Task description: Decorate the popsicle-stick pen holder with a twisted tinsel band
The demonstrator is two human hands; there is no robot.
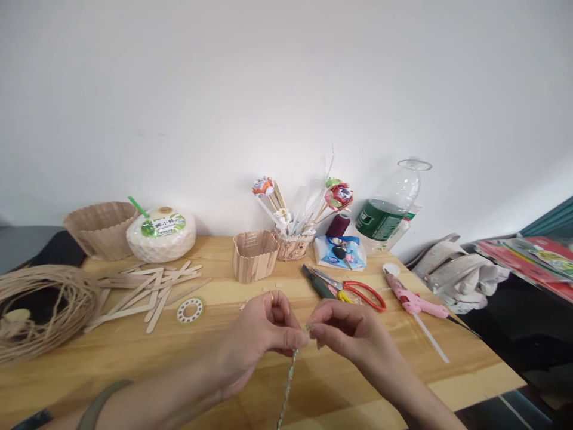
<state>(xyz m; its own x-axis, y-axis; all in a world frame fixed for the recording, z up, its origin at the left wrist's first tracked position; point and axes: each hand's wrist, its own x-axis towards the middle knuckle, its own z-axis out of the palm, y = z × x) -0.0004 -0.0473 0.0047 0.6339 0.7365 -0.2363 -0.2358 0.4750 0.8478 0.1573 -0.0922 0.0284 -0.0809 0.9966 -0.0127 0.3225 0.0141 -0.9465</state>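
I pinch the top end of a thin twisted cord [289,382] between thumb and forefinger of my left hand [262,334]; my right hand [347,328] closes its fingertips on the same end from the opposite side, so both grips meet at one point above the wooden table [134,364]. The cord hangs free from that point. Its long axis runs near-vertical in the head view, free end pointing down toward me. The red-handled scissors [358,292] and pink glue gun [409,298] lie beyond my right hand, apart from it.

Labels on coconut [161,234] and bottle [388,210] seem too blurred to read.
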